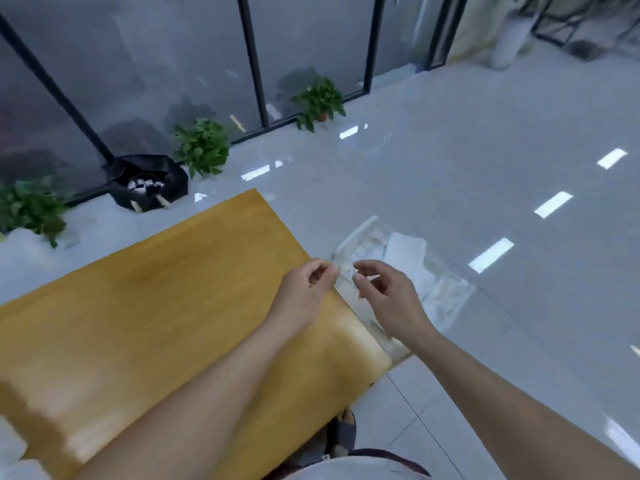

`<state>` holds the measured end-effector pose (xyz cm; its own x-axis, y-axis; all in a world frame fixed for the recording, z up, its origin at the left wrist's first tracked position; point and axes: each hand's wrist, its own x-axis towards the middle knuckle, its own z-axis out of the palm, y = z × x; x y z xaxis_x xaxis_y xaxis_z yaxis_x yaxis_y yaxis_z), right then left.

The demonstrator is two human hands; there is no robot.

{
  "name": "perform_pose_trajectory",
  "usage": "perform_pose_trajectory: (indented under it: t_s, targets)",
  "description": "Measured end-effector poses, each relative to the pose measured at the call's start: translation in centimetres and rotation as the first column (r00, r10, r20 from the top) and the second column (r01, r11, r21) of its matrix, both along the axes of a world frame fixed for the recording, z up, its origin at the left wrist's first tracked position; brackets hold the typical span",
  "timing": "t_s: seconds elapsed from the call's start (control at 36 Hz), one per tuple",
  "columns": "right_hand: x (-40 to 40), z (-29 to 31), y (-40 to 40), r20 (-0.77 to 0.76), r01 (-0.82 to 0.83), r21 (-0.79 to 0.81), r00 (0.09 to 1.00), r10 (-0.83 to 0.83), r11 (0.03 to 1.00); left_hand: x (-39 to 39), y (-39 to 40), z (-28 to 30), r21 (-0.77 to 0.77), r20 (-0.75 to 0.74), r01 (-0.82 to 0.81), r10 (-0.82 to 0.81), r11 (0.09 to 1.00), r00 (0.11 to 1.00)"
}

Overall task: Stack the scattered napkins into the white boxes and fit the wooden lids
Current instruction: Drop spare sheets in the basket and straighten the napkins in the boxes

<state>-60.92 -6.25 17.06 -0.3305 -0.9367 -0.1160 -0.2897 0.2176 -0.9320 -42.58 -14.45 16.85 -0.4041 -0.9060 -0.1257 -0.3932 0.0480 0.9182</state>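
Far left, we note leafy potted plants [29, 206] along a dark-framed glass partition [138, 71], then a black bag [149, 183] on the floor, another plant [204, 147], and a third [320, 102] further right. The yellow wooden counter [138, 306] fills the lower left; its top shows glare patches and blur.

Our left hand [308, 282] hangs over the counter's right edge, fingers curled, thumb and forefinger pinched together; whether they grip anything we cannot tell through the blur. Our right hand [384, 289] is just beside it, past the edge, fingers loosely curled, thumb and forefinger close; its hold is equally unclear.

Below and beyond the hands, on the floor beside the counter, sits a clear container [446, 292] with white napkins [405, 254] in it. To the right, glossy pale floor tiles [519, 150] reflect ceiling lights.
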Motion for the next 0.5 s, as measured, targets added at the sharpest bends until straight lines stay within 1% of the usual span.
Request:
perform_pose_trajectory:
  t_s: [0.17, 0.28, 0.33, 0.42, 0.5]
  targets:
    - [-7.1, -2.9, 1.5, -0.049, 0.195, 0.087, 0.980, -0.192, 0.977, -8.0, -1.6, -1.6, 0.037, 0.025, 0.079, -0.080, 0.996, 0.996]
    - [-10.2, -4.9, 1.5, -0.083, 0.308, 0.148, 0.951, -0.299, 0.940, -11.9, -2.5, -3.4, 0.086, 0.131, 0.127, -0.138, 0.988, 0.982]
    - [-11.4, -5.7, 1.2, -0.083, 0.333, 0.177, 0.943, -0.323, 0.926, -13.5, -3.0, -4.2, 0.116, 0.188, 0.147, -0.167, 0.982, 0.968]
    - [-12.3, -6.6, 0.4, -0.098, 0.331, 0.200, 0.943, -0.317, 0.922, -15.2, -3.7, -5.1, 0.135, 0.266, 0.144, -0.176, 0.980, 0.948]
    - [-12.8, -7.4, -0.5, -0.109, 0.315, 0.222, 0.948, -0.298, 0.923, -16.4, -4.2, -6.0, 0.161, 0.295, 0.112, -0.156, 0.981, 0.943]
